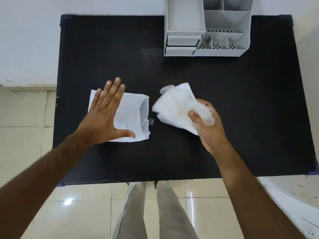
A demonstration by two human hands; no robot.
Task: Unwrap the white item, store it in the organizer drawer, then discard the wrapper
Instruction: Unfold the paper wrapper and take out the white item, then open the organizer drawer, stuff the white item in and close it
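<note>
A flat white wrapper bag (133, 114) lies on the black table (189, 152), its open mouth facing right. My left hand (105, 114) rests spread flat on its left part, fingers apart. To the right, my right hand (207, 121) grips a crumpled, translucent white item (174, 107), held slightly above the table. A grey desk organizer (207, 26) stands at the table's far right; two small drawers (182, 44) sit in its lower left front, both looking pushed in.
The organizer has several open compartments on top. A small scrap of clear tape (150, 121) lies by the bag's mouth. A white wall is behind the table, tiled floor around it, and my legs below the near edge.
</note>
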